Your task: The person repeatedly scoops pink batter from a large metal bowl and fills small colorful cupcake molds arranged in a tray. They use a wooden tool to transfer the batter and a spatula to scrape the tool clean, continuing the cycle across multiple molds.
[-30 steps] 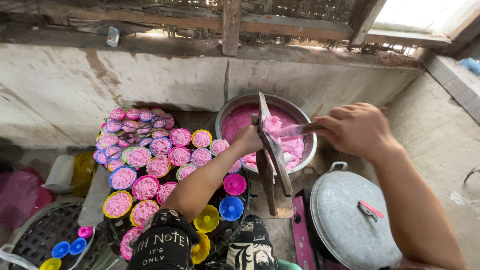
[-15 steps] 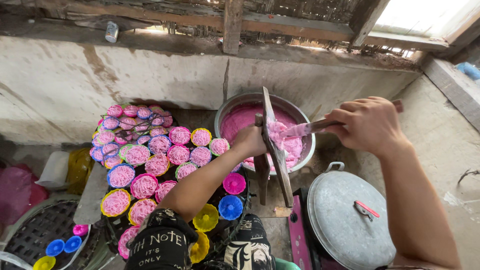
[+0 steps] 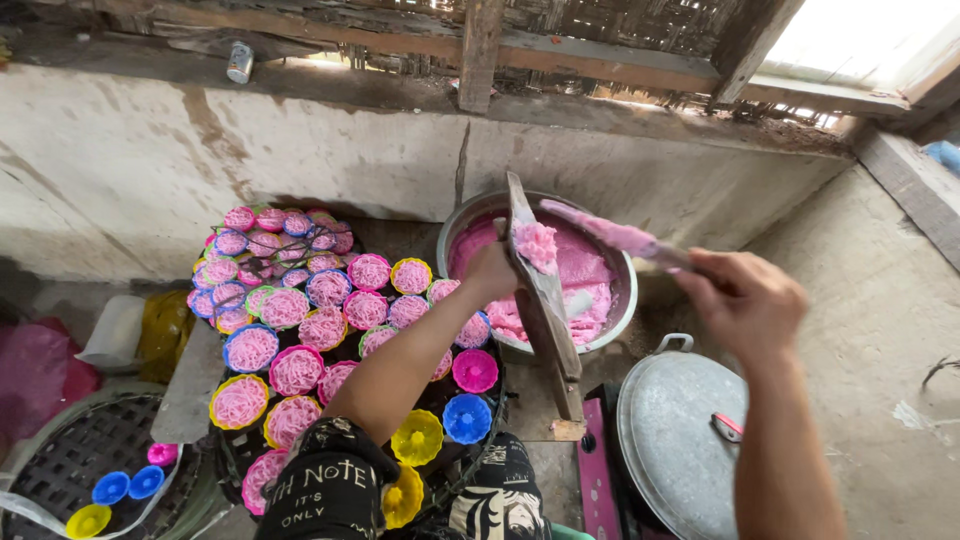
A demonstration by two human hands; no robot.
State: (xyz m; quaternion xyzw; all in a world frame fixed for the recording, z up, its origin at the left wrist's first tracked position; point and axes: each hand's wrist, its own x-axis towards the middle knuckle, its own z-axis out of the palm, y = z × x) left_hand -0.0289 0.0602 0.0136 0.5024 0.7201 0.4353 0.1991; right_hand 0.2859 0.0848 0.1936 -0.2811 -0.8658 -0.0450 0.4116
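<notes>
My left hand [image 3: 492, 276] grips a tilted wooden board [image 3: 540, 290] that stands over a large metal bowl [image 3: 622, 262] of pink batter. A lump of pink dough [image 3: 536, 246] sits on the board's upper face. My right hand [image 3: 745, 300] holds a flat spatula [image 3: 615, 236] coated in pink, its tip touching the dough on the board. Left of the bowl, several small coloured moulds filled with pink noodle-like strands [image 3: 300, 320] crowd a round tray. Empty pink [image 3: 474, 370], blue [image 3: 467, 418] and yellow [image 3: 416, 438] moulds lie near my left forearm.
A metal pot with a lid [image 3: 680, 450] sits on a pink stove at lower right. A woven basket [image 3: 70, 470] with a few empty moulds is at lower left. A concrete wall [image 3: 150, 150] rises behind, with a can [image 3: 239, 62] on its ledge.
My right hand has moved right and up, lifting the spatula from the bowl's batter to the dough on the board. The board stays held by my left hand.
</notes>
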